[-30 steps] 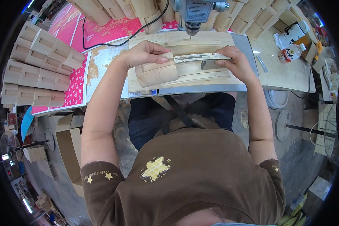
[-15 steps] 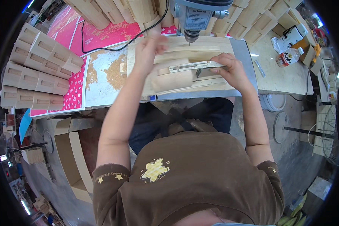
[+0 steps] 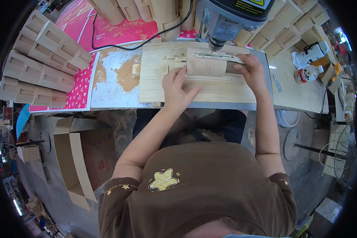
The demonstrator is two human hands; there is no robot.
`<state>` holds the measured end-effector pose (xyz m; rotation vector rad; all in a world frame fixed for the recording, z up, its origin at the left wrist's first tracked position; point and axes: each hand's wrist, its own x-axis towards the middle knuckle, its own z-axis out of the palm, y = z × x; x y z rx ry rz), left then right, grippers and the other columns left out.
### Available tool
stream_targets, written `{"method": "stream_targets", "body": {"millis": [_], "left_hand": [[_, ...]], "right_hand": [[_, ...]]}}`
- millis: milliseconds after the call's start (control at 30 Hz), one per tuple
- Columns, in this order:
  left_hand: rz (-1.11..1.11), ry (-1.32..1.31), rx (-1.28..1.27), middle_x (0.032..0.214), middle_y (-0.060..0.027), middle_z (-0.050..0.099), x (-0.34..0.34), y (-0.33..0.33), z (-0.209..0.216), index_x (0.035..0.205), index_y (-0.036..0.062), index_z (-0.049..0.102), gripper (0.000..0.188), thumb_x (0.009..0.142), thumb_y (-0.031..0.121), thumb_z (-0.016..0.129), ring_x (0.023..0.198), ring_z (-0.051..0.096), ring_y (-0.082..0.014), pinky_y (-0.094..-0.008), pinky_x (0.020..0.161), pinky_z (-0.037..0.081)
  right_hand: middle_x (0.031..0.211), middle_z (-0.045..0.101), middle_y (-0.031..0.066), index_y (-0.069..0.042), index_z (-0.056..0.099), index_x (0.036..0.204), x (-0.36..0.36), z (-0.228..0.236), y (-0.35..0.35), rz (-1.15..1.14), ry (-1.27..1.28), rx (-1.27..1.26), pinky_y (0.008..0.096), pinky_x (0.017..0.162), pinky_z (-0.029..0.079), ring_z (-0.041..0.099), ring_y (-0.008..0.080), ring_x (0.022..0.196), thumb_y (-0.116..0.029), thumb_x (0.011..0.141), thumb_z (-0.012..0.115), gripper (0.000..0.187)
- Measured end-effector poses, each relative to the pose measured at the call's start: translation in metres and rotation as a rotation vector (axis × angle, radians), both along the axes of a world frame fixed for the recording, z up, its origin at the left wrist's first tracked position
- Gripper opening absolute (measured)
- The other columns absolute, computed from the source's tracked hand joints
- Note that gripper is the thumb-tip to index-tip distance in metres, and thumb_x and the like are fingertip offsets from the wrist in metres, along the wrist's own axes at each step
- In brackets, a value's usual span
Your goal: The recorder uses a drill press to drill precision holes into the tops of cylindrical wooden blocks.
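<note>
A curved pale wooden piece (image 3: 205, 65) lies on a wooden board (image 3: 162, 85) under the grey drill press head (image 3: 226, 22). A thin metal strip (image 3: 220, 57) rests along its top edge. My left hand (image 3: 177, 86) lies flat on the board, fingers spread, touching the left end of the curved piece. My right hand (image 3: 252, 71) presses on the right end of the piece and the metal strip. Small wooden blocks (image 3: 174, 59) sit on the board left of the piece.
Sawdust (image 3: 125, 75) covers the metal table left of the board. Stacks of slotted wooden parts (image 3: 39, 67) lie on pink sheets at the left and behind the drill press. A bottle (image 3: 307, 73) stands right. A wooden frame (image 3: 73, 162) sits on the floor.
My left hand came back from reaching up near the drill press and now rests flat on the board. The curved piece sits further right, under the drill head. My right hand stays on its right end.
</note>
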<state>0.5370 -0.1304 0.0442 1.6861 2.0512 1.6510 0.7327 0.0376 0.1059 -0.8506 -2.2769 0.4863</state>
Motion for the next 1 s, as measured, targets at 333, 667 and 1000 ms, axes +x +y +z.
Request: {"method": "stream_targets", "body": {"millis": [333, 667, 1000], "left_hand": [[0.068, 0.214, -0.189, 0.091, -0.0046, 0.059, -0.033, 0.012, -0.009, 0.115, 0.0035, 0.058, 0.066, 0.058, 0.026, 0.081, 0.091, 0.053, -0.0222, -0.0403, 0.087, 0.031], [0.034, 0.197, -0.235, 0.087, -0.0035, 0.059, -0.035, 0.011, -0.006, 0.118, 0.0069, 0.058, 0.061, 0.064, 0.027, 0.077, 0.09, 0.054, -0.0214, -0.0393, 0.085, 0.03], [0.044, 0.2, -0.303, 0.094, -0.004, 0.059, -0.039, 0.004, -0.006, 0.121, 0.0078, 0.056, 0.062, 0.065, 0.025, 0.077, 0.093, 0.053, -0.0219, -0.0394, 0.084, 0.029]], "right_hand": [[0.098, 0.063, 0.009, -0.004, 0.063, 0.104, -0.016, 0.003, -0.005, 0.042, -0.027, 0.086, 0.0322, 0.081, 0.044, 0.057, 0.0246, 0.09, -0.008, 0.073, 0.072, 0.032], [0.083, 0.061, 0.0103, 0.0, 0.06, 0.094, -0.068, 0.162, 0.039, 0.019, 0.61, 0.152, 0.0288, 0.066, 0.044, 0.056, 0.0175, 0.073, -0.025, 0.092, 0.053, 0.025], [0.059, 0.051, 0.004, -0.001, 0.066, 0.089, -0.02, 0.127, -0.054, -0.175, 0.156, 0.345, 0.024, 0.056, 0.038, 0.044, 0.0105, 0.058, -0.018, 0.092, 0.054, 0.022]]}}
